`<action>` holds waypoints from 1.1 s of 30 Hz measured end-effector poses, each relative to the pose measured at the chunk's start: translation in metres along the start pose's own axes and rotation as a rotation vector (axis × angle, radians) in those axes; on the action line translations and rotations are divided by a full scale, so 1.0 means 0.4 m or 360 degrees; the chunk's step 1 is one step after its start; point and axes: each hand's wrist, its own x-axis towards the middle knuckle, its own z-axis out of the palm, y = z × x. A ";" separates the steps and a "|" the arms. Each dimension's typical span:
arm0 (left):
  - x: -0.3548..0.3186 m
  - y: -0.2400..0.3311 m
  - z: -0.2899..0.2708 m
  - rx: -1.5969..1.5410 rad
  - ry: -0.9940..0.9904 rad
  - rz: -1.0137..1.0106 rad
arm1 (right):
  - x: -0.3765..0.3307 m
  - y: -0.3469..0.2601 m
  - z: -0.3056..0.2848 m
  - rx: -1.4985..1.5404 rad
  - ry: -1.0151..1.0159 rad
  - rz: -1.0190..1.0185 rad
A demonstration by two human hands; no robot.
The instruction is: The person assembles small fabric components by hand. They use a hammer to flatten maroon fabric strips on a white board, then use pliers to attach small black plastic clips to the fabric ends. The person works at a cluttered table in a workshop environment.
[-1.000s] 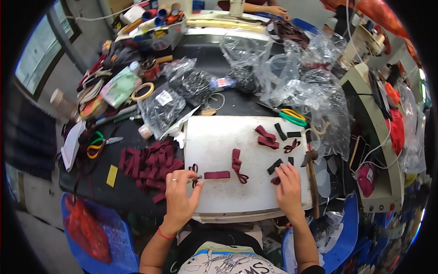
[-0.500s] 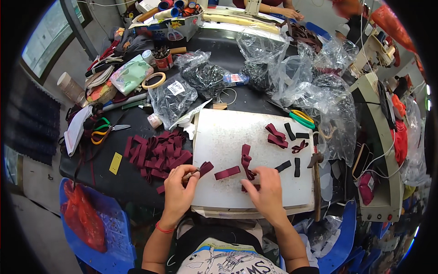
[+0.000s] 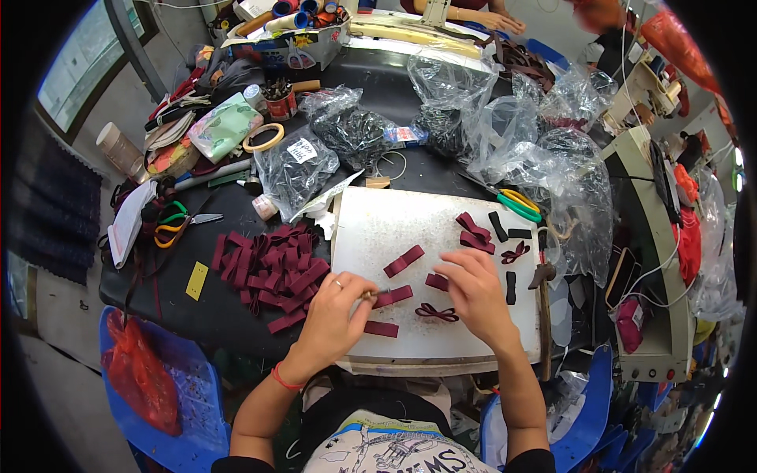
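My left hand is closed in a pinch on a small slim tool with a metal tip. Its tip is by a flattened maroon ribbon loop on the white board. My right hand hovers over the board, fingers apart and bent, beside another maroon loop that it partly covers. Around them lie a maroon loop, a ribbon strip and a looped maroon bow. More maroon bows and short black strips rest at the board's right.
A heap of maroon ribbon loops lies left of the board. Scissors with yellow and green handles lie at its far right edge, a hammer along its right side. Clear plastic bags crowd the back. Another person's hand shows beyond.
My left hand has moved right with the tool; my right hand has moved slightly up and right. The maroon pieces between them now lie apart. One black strip no longer shows near my right hand.
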 end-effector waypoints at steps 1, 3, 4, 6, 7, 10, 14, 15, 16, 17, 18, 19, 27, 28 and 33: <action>0.010 0.001 -0.007 0.0011 0.0013 -0.0009 | 0.029 -0.012 0.019 0.0005 -0.0010 -0.0064; 0.010 -0.009 -0.023 -0.0022 0.0016 -0.0067 | 0.067 -0.028 0.062 -0.0010 -0.0027 -0.0149; 0.004 -0.009 -0.034 0.0005 -0.0044 -0.0051 | 0.079 -0.024 0.083 -0.0034 -0.0035 -0.0168; -0.012 -0.004 -0.061 0.0066 -0.0171 -0.0016 | 0.092 -0.012 0.110 -0.0033 -0.0060 -0.0134; -0.024 -0.004 -0.063 0.0070 -0.0284 -0.0011 | 0.090 0.001 0.112 -0.0014 -0.0078 -0.0074; -0.030 0.020 -0.031 0.0146 -0.0436 0.0187 | 0.061 0.051 0.107 0.0046 0.0028 -0.0056; -0.063 -0.019 0.001 0.0384 -0.0254 0.0394 | 0.054 0.026 0.120 0.0025 0.0312 -0.0107; -0.068 -0.035 0.016 0.0416 -0.0162 0.0475 | 0.048 0.018 0.116 0.0097 0.0305 -0.0020; -0.078 -0.042 -0.001 0.0482 -0.0332 0.0465 | 0.036 0.008 0.117 0.0012 0.0393 -0.0038; -0.075 -0.027 0.010 0.0559 -0.0260 0.0544 | 0.021 0.002 0.114 0.0007 0.0356 -0.0032; -0.066 -0.007 0.014 0.0613 -0.0273 0.0561 | 0.013 -0.009 0.115 0.0048 0.0375 -0.0119; -0.065 0.013 0.011 0.0670 -0.0293 0.0571 | 0.003 -0.030 0.119 0.0095 0.0392 -0.0202; -0.055 0.017 -0.014 0.0377 -0.0507 0.0469 | 0.021 -0.022 0.230 -0.0153 0.0061 -0.0235; -0.046 0.009 -0.013 0.0396 -0.0549 0.0433 | 0.035 -0.027 0.230 -0.0162 0.0038 -0.0217; -0.025 -0.026 -0.001 0.0408 -0.0365 0.0453 | 0.035 -0.054 0.196 0.0098 0.0240 -0.0152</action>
